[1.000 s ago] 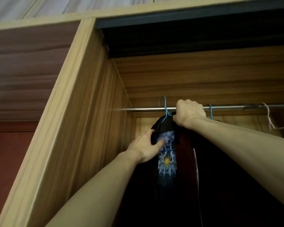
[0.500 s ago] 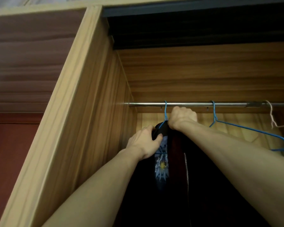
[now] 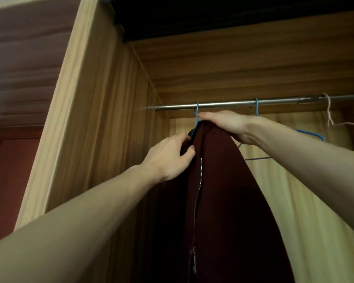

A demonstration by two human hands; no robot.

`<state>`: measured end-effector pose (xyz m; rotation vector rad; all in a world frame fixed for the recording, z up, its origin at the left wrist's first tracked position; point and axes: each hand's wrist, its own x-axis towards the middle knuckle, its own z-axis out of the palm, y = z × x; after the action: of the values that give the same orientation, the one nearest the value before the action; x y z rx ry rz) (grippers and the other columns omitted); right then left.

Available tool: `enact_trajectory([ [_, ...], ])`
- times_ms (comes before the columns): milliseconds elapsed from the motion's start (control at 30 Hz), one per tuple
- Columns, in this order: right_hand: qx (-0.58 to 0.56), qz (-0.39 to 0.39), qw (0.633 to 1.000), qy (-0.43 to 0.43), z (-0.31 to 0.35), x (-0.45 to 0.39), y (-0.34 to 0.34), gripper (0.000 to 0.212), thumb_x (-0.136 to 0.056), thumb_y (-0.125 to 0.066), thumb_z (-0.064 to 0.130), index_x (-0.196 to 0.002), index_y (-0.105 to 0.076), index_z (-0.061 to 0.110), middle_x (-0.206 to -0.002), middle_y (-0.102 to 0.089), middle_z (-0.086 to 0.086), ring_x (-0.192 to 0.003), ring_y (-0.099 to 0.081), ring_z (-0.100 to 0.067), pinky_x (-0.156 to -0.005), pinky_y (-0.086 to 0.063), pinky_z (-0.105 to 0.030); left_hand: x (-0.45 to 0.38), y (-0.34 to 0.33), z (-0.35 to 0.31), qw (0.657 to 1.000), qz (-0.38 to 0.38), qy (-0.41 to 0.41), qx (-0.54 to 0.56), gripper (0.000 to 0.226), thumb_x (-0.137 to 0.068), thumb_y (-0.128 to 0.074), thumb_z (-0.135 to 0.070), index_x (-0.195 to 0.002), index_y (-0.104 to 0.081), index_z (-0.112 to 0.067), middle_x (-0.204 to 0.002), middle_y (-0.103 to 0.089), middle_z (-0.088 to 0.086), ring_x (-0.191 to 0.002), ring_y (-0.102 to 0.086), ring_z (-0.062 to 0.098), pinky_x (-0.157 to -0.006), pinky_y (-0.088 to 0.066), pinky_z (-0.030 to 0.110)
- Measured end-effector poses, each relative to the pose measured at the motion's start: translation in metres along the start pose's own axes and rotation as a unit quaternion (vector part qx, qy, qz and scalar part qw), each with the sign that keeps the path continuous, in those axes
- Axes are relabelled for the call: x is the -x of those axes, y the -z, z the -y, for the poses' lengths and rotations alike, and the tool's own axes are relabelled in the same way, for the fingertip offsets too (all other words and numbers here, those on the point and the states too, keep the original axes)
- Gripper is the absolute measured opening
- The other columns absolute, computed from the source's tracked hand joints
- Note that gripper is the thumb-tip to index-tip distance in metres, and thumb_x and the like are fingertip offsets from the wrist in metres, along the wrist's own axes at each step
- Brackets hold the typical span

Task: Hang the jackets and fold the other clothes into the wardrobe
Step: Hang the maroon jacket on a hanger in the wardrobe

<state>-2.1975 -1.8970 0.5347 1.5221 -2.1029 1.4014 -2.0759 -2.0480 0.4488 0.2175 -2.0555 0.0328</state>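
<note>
A dark maroon jacket (image 3: 223,190) with a silver zipper hangs from a blue wire hanger (image 3: 197,115) hooked over the steel rail (image 3: 223,104) inside the wooden wardrobe (image 3: 102,119). My left hand (image 3: 168,156) pinches the jacket's dark collar at its left side, just under the hook. My right hand (image 3: 227,124) lies palm down over the jacket's right shoulder, fingers curved on the cloth. The hanger's shoulders are hidden under the fabric.
A second blue hanger (image 3: 256,107) hangs empty on the rail to the right, its lower bar behind my right forearm. A pale cord (image 3: 328,111) dangles from the rail further right. The wardrobe's left side panel stands close beside the jacket.
The view has tilted down and closer. My right hand moved from the hook onto the jacket's shoulder. The patterned lining seen earlier is now covered by maroon cloth.
</note>
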Motion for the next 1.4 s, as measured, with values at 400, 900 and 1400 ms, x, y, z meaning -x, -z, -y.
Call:
enact_trajectory([
  [400, 0.127, -0.181, 0.959, 0.175, -0.088, 0.185, -0.055, 0.053, -0.105, -0.041, 0.061, -0.154, -0.037, 0.043, -0.143, -0.048, 0.027, -0.127, -0.045, 0.007, -0.104, -0.042, -0.028, 0.131, -0.003, -0.029, 0.997, -0.007, 0.01, -0.083, 0.055, -0.106, -0.037, -0.052, -0.153, -0.042, -0.023, -0.144, -0.056, -0.006, -0.13, -0.052, 0.015, -0.107, -0.046, 0.038],
  [900, 0.369, -0.196, 0.908, -0.041, -0.083, 0.441, -0.151, 0.064, -0.103, -0.054, 0.047, -0.154, -0.047, 0.009, -0.15, -0.057, -0.006, -0.136, -0.057, -0.025, -0.109, -0.049, -0.043, 0.338, 0.005, -0.041, 0.997, 0.046, -0.064, -0.014, 0.055, -0.106, -0.041, -0.044, -0.151, -0.05, -0.013, -0.15, -0.056, 0.005, -0.139, -0.051, 0.022, -0.114, -0.044, 0.045],
  [1400, 0.538, -0.211, 0.782, -0.233, -0.03, 0.649, -0.125, 0.061, -0.103, -0.051, 0.051, -0.147, -0.057, 0.011, -0.15, -0.058, -0.008, -0.142, -0.052, -0.029, -0.119, -0.039, -0.049, 0.468, -0.015, -0.164, 0.959, 0.069, -0.14, 0.235, 0.051, -0.102, -0.047, -0.042, -0.142, -0.056, -0.012, -0.143, -0.059, 0.003, -0.137, -0.051, 0.023, -0.116, -0.036, 0.038],
])
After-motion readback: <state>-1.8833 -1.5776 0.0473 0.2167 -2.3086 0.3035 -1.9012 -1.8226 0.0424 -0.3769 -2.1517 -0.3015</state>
